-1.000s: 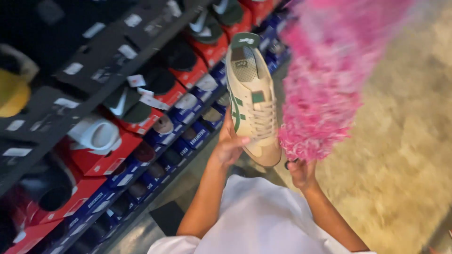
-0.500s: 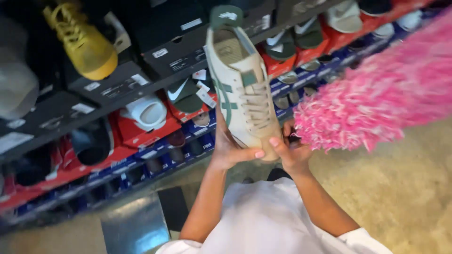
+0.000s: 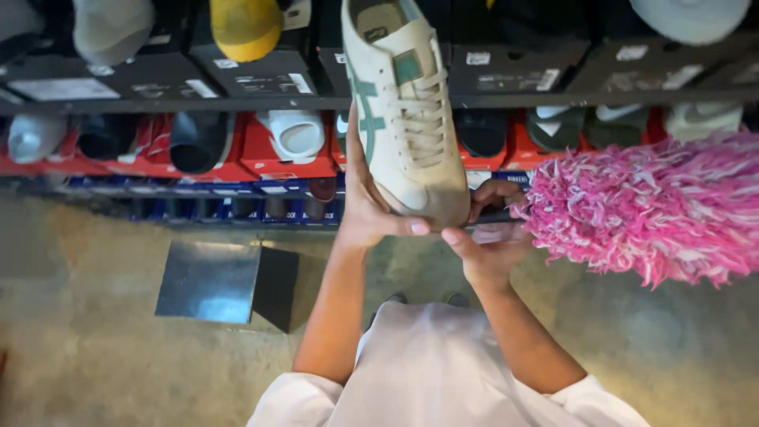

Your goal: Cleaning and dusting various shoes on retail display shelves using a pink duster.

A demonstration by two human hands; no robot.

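Note:
A cream sneaker with green stripes (image 3: pixel 403 103) is held up in front of the shoe shelves, toe toward me. My left hand (image 3: pixel 368 209) grips its side and toe from the left. My right hand (image 3: pixel 486 241) holds the handle of a fluffy pink duster (image 3: pixel 648 209), whose head sticks out to the right; its fingertips touch the sneaker's toe from below. Both forearms rise from my white shirt (image 3: pixel 427 372).
Shelves (image 3: pixel 237 103) with black, red and blue shoe boxes hold several shoes, among them a yellow one (image 3: pixel 245 28) and white ones (image 3: pixel 294 134). A black box (image 3: pixel 217 283) stands on the concrete floor at the left. My shoe tips (image 3: pixel 423 299) show below.
The view has swung so the shelves now run level. The sneaker stays in my left hand, now upright in the middle. The duster has swung from above right to level at the right.

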